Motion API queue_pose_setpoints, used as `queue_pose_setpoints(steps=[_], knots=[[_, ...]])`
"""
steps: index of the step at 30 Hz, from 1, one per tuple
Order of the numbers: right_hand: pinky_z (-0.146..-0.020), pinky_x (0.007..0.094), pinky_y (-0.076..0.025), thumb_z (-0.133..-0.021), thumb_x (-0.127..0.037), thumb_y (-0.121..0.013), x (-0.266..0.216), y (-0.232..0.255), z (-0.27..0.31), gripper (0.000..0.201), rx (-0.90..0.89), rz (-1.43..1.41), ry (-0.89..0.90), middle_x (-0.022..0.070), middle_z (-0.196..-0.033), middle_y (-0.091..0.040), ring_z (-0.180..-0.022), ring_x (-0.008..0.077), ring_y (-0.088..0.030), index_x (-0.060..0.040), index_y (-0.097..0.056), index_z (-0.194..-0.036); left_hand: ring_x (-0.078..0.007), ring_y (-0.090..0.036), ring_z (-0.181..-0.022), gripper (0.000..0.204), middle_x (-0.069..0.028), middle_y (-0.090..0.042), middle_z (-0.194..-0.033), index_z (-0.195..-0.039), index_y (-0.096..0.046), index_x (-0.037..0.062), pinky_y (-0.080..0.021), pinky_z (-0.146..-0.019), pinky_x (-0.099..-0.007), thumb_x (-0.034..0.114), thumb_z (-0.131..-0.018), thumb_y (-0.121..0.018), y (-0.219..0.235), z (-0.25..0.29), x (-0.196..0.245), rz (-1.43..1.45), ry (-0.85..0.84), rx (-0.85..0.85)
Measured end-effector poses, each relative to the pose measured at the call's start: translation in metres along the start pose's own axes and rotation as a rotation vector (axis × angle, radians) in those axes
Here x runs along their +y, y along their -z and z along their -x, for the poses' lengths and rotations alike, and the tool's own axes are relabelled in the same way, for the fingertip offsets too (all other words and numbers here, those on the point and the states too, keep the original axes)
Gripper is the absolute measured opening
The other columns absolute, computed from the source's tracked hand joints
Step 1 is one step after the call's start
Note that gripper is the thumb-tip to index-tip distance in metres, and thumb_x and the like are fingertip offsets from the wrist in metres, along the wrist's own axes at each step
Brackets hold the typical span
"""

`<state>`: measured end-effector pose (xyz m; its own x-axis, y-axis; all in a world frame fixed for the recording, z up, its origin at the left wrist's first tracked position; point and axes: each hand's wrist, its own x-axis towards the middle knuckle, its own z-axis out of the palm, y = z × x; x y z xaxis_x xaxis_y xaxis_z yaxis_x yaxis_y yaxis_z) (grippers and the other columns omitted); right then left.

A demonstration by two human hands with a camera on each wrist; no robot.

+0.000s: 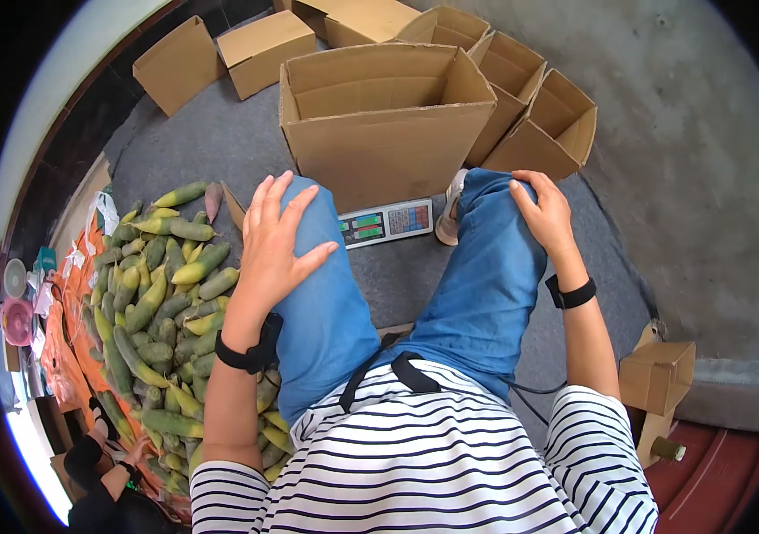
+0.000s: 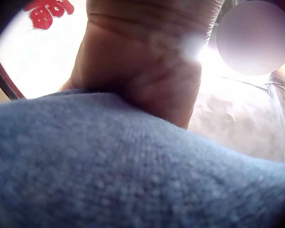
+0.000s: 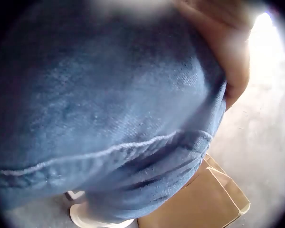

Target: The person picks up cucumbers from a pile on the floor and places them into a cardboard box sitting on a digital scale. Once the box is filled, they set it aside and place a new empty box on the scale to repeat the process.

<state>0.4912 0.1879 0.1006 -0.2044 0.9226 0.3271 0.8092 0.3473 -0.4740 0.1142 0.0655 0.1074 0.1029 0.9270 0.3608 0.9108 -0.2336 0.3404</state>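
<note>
My left hand rests on the left knee of the blue jeans, its fingers spread and the thumb out to the side. On the other knee lies my right hand, with relaxed fingers over the denim. Neither hand holds anything. Each wrist view shows part of its hand against the denim, the left palm and the right hand's edge. Between the knees, a digital scale shows its keypad and green displays. Behind that panel stands a large open cardboard box, which hides the rest of the scale.
A heap of long green vegetables with yellowish ends lies on an orange sheet at left. Several cardboard boxes stand at the back. Another person's arm reaches toward the heap. A small carton is at right.
</note>
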Motion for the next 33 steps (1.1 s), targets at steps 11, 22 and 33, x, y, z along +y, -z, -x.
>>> queue_pose_setpoints(steps=[11,22,33], knots=[[-0.09,0.0397,-0.048,-0.086,-0.038,-0.058,-0.025,0.01,0.0,0.036,-0.008,0.084,0.077,0.0111,-0.106,-0.066,-0.105,0.03,-0.061,-0.0075,-0.068,-0.104,-0.0394,-0.027,-0.139,0.067,-0.0153,-0.036,-0.147,-0.132,-0.052,0.0142,-0.026,-0.11,-0.0519,0.03,-0.072,-0.077,0.0,0.005,-0.006,-0.007,0.033,0.032],[-0.084,0.0436,-0.05,-0.084,-0.036,-0.062,-0.03,-0.027,-0.007,0.037,0.021,0.075,0.091,0.0166,-0.101,-0.067,-0.096,0.0334,-0.064,-0.0039,-0.069,-0.1,-0.0395,-0.028,-0.138,0.067,-0.0156,-0.037,-0.145,-0.131,-0.052,0.0128,-0.026,-0.11,-0.0517,0.027,-0.071,-0.077,0.002,-0.001,0.001,-0.026,0.053,0.004],[-0.069,0.0327,-0.054,-0.09,-0.012,-0.062,-0.148,0.117,0.047,0.018,-0.353,-1.155,0.625,0.0153,-0.094,-0.067,-0.077,0.0259,-0.066,0.0032,-0.07,-0.098,-0.0387,-0.038,-0.132,0.056,-0.018,-0.046,-0.138,-0.124,-0.056,0.006,-0.031,-0.108,-0.0468,0.022,-0.075,-0.075,0.028,-0.019,0.002,0.071,0.102,-0.121]])
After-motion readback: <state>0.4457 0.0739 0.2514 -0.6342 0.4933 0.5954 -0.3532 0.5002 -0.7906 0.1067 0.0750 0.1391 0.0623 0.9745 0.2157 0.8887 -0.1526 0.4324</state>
